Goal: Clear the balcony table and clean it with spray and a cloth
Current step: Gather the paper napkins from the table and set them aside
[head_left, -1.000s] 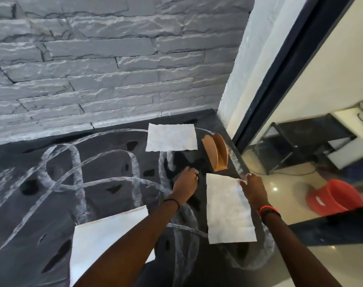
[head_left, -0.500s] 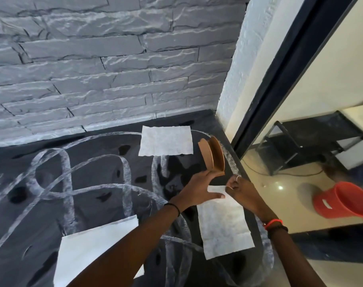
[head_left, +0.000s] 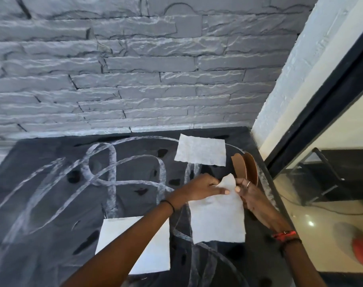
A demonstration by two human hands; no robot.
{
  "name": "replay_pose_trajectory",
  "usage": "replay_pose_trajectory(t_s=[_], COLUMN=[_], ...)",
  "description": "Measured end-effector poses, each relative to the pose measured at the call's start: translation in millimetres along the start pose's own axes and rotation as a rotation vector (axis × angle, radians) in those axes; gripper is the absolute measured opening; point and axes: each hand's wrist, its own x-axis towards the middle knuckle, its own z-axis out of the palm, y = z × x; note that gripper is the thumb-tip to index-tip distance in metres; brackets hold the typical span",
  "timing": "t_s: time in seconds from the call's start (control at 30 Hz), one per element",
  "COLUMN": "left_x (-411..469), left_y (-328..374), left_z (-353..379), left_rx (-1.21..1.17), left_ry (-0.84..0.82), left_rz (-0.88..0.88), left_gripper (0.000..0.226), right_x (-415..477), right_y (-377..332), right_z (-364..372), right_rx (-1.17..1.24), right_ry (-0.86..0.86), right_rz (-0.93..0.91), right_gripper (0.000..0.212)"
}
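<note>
holding now: left hand [head_left: 199,188] and right hand [head_left: 253,193] both pinch the raised far edge of the near paper sheet [head_left: 218,220], fingers narrow on it; the rest of that sheet lies on the table [head_left: 52,204].
step in hand: judged as clearing, lifting this sheet off the top; wiping is not yet begun.
task's things: the table stands against the stone wall [head_left: 135,79], its dark top crossed with white chalky streaks [head_left: 112,162]; spray and cloth are not in view.
other papers: far paper sheet [head_left: 200,152] lies flat near the wall, apart from the hands; left paper sheet [head_left: 114,235] lies flat, partly under the left forearm.
container, wooden holder [head_left: 252,168]: two upright brown plates at the table's right edge, just beside the right hand; nothing shows in the slot, though its lower part is hidden by the hand.
container, red bucket [head_left: 362,255]: on the pale floor to the right, cut by the picture's edge; contents cannot be told.
risk, tearing: the held sheet looks thin; pulling the two pinches apart, or tugging while part of it clings to the top, could rip it.
risk, knock: the holder sits near the table's edge; a wide sweep of the right hand could tip it off.
risk, drag: the left forearm could pull the left paper sheet along or smear the streaks.
</note>
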Motion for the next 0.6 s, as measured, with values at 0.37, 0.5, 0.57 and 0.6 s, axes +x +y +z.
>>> replay_pose_trajectory(t_s=[0.37,0.5,0.57,0.6], left_x=[-113,-159,-181,-192], left_y=[-68,-113,-135,-144], left_z=[-83,-87,-82,-79], left_rx=[-0.283,-0.358,-0.331,-0.305], left_ry=[0.515,0.533,0.546,0.557], left_rz=[-0.210,-0.338,-0.388,-0.414], left_gripper=[0.046,0.055,0.048,0.040], right_x=[-7,-5,-5,-5], right_y=[39,52,57,58], right_z=[89,116,130,136], right_rx=[-0.004,0.228,0.250,0.243], right_ry=[-0.381,-0.215,-0.157,-0.124], right_rz=[0.201,0.259,0.290,0.301], right_gripper=[0.057,0.082,0.075,0.061])
